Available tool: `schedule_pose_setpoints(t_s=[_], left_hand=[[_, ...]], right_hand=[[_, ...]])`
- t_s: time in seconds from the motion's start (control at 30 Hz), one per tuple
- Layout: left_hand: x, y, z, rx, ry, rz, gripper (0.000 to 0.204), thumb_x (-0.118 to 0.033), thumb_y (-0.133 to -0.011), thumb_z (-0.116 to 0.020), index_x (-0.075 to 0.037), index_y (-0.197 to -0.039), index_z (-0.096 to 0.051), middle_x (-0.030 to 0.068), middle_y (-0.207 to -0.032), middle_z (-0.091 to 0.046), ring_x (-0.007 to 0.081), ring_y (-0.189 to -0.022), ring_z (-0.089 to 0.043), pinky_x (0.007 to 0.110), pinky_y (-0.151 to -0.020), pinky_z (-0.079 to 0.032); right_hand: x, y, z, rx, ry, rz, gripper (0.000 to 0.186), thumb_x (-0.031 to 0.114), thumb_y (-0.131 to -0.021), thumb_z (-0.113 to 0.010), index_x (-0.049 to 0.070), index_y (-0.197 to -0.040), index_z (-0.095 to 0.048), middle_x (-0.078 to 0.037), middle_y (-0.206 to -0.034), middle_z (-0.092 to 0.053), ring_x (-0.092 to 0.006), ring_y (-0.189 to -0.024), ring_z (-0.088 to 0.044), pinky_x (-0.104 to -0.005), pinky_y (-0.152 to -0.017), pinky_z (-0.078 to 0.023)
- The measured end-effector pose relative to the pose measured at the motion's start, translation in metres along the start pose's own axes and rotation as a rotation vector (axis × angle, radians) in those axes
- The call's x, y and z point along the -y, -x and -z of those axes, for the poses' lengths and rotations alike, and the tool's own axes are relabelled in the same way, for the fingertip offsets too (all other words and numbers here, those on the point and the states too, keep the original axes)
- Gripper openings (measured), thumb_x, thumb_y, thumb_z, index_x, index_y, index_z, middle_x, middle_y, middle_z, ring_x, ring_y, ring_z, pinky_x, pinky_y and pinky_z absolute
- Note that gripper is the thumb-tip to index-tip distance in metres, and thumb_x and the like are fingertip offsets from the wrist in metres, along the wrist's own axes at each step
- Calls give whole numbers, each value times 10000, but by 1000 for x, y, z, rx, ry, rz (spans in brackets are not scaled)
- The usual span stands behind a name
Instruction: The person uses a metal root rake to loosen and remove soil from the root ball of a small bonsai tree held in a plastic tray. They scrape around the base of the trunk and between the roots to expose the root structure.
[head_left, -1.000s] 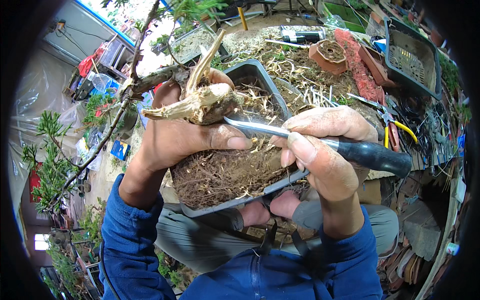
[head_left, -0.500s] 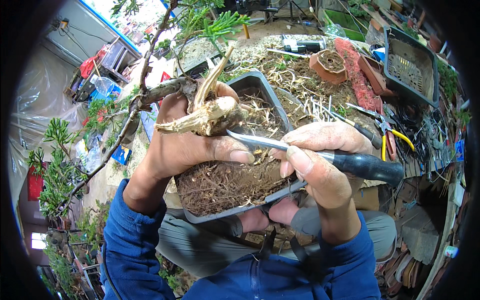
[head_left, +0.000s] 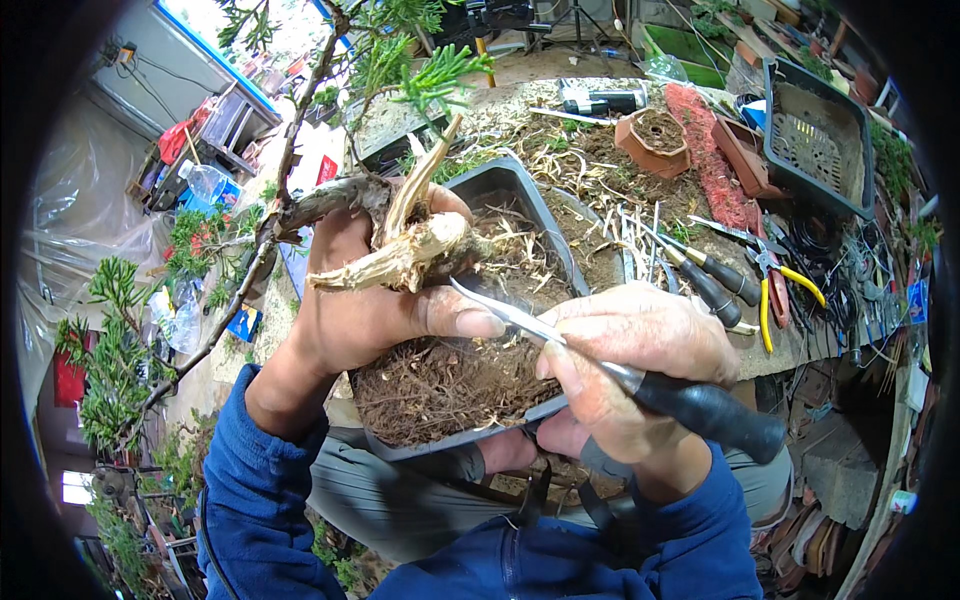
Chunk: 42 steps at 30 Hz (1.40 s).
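The left hand [head_left: 370,300] has its fingers wrapped around the gnarled trunk [head_left: 400,255] over the pot [head_left: 520,190] on the lap. The right hand [head_left: 630,360] grips a black-handled metal tool [head_left: 620,375]. The wood looks stiff, its roots brittle; best held low on the trunk.

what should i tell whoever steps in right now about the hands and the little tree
Left hand: wrapped around the base of the bonsai trunk, thumb stretched toward the tool, holding the tree over the grey plastic pot.
Right hand: grips a black-handled metal tool; its tip sits at the pale bare wood at the trunk base.
Pot rests on the lap, full of brown roots and soil.
Done: some bark is off, pale wood showing.
Left: more work at the trunk base, it seems. Spare tools and yellow-handled pliers lie on the bench.
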<state>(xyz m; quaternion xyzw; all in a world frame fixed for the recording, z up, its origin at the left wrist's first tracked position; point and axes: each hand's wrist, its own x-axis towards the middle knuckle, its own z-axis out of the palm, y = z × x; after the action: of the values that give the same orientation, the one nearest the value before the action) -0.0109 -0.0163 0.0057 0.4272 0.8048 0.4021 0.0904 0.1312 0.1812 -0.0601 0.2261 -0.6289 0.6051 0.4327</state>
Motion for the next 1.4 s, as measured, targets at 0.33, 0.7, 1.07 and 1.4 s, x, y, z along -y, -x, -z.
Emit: schedule_pose_setpoints(t_s=[0.33,0.7,1.07,1.4], left_hand=[[4,2,-9,-117,-101,-76,752,-572,-619,-985,-42,-1082,-720,67,-904,-720,231,-805,-704,353,-760,-574],[10,0,-8,-81,62,-116,755,-480,-596,-1024,-41,-1120,-702,39,-929,-727,174,-836,-695,324,-793,-575],[0,0,-10,-112,-137,-113,730,-616,-652,-945,-41,-1049,-732,73,-893,-726,248,-811,-712,367,-775,-569],[-9,3,-15,-133,-111,-75,715,-547,-657,-970,-32,-1067,-692,51,-864,-726,212,-780,-700,356,-766,-566]], right_hand=[[17,4,-10,-65,162,-34,285,-92,-765,-755,20,-1019,-689,-178,-856,-757,-277,-707,-763,-371,-635,-610],[6,2,1,-2,16,-33,353,-70,-735,-811,27,-1065,-731,-176,-936,-777,-288,-794,-772,-378,-698,-624],[2,5,-6,13,333,224,377,-44,-743,-853,-3,-1097,-731,-173,-978,-759,-278,-713,-752,-345,-633,-616],[10,1,1,-91,65,-36,243,-76,-738,-790,21,-953,-734,-165,-858,-770,-291,-709,-764,-373,-665,-624]])
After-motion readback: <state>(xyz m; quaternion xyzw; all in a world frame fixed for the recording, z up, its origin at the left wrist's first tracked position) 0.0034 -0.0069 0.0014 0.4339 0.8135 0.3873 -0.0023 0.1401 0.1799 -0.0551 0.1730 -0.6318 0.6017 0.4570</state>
